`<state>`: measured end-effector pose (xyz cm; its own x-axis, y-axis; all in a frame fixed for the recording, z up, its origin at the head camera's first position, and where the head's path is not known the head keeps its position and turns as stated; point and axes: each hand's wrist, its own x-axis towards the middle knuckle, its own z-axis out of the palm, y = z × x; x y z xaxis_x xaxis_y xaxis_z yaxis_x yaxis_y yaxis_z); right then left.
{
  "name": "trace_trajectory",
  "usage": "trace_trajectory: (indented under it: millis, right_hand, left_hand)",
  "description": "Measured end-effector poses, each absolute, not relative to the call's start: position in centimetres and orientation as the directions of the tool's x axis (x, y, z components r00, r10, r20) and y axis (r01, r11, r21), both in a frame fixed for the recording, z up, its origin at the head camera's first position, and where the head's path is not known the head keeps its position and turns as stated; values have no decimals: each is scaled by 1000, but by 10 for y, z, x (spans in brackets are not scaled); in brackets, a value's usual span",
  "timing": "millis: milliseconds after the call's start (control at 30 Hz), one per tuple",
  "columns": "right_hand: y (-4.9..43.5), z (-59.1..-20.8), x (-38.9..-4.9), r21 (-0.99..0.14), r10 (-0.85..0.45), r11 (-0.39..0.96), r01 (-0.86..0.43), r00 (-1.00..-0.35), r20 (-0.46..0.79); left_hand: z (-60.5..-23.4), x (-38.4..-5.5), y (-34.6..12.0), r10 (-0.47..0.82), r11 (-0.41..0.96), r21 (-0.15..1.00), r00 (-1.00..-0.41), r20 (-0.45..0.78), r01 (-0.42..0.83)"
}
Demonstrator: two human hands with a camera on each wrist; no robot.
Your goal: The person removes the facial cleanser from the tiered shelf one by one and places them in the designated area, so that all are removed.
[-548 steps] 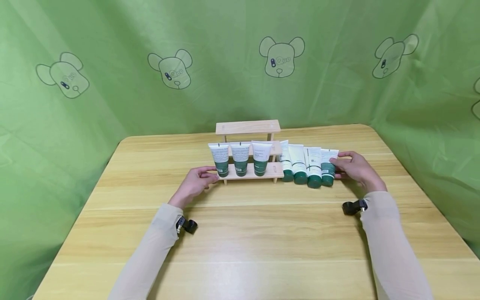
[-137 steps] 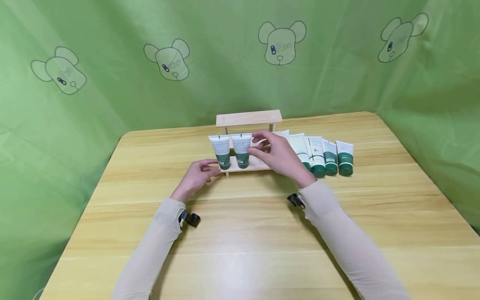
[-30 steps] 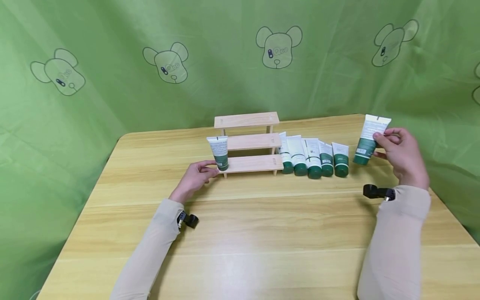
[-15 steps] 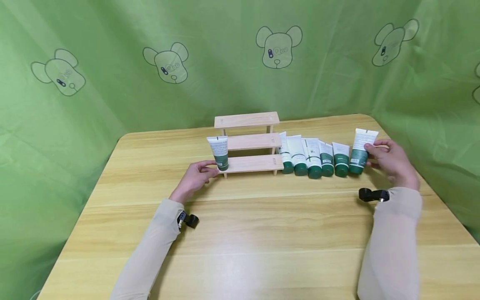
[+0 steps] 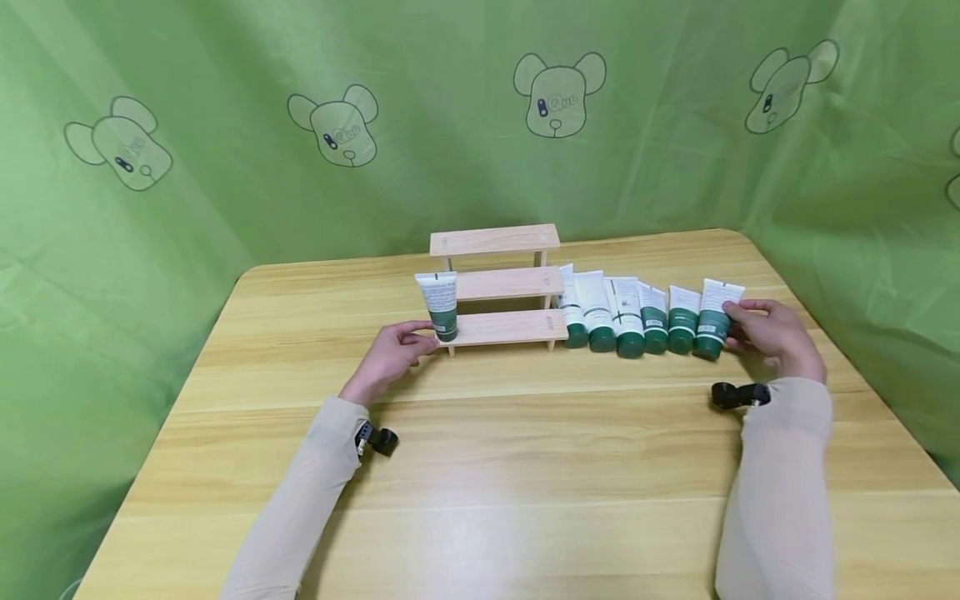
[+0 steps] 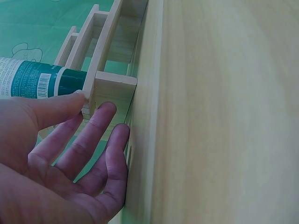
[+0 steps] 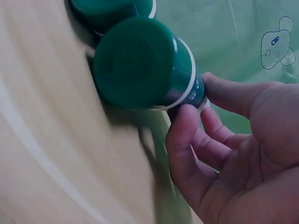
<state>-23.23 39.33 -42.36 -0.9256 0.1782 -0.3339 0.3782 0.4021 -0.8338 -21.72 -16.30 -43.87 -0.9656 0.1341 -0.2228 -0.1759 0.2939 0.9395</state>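
Note:
My right hand (image 5: 772,336) pinches a white and green squeeze tube (image 5: 717,317) at the right end of a row of similar tubes. In the right wrist view, its green cap (image 7: 133,65) is close over the table, beside a neighbouring tube's cap (image 7: 114,11). My left hand (image 5: 390,358) holds the left end of the lowest step of a three-tier wooden display stand (image 5: 506,327). The left wrist view shows the thumb (image 6: 60,109) at the step's edge and fingers beneath. One tube (image 5: 438,304) stands cap-down on that step, right by the thumb.
Several tubes (image 5: 598,312) lie side by side along the stand's right side, caps toward me. The wooden table (image 5: 465,467) spreads in front of both arms. A green curtain (image 5: 450,125) with printed bear heads hangs behind and at both sides.
Two tubes have left the bottom step over the longer span. In the last second my right hand has lowered the second one leftward, beside the row. My left hand has stayed on the stand.

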Motion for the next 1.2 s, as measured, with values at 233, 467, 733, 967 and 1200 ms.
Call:
trace_trajectory:
  millis: [233, 467, 733, 967, 1200]
  right_hand:
    - [391, -426, -233, -804, 168, 438, 401, -916, -366]
    - [390, -428, -233, -810, 194, 401, 428, -904, -382]
    - [387, -429, -233, -810, 218, 396, 432, -901, -375]
    - [386, -428, -234, -803, 220, 397, 445, -895, -388]
    - [387, -426, -233, -791, 211, 413, 452, -892, -399]
  left_hand:
    - [-439, -217, -164, 135, 291, 941, -966, -220, -174]
    - [-442, -219, -165, 141, 286, 940, -963, -231, -184]
    - [-440, -218, -165, 149, 280, 940, -958, -244, -196]
    - [-439, -217, -165, 142, 285, 938, -959, -245, -197]
    - [-440, -218, -165, 139, 290, 937, -960, -244, -196]
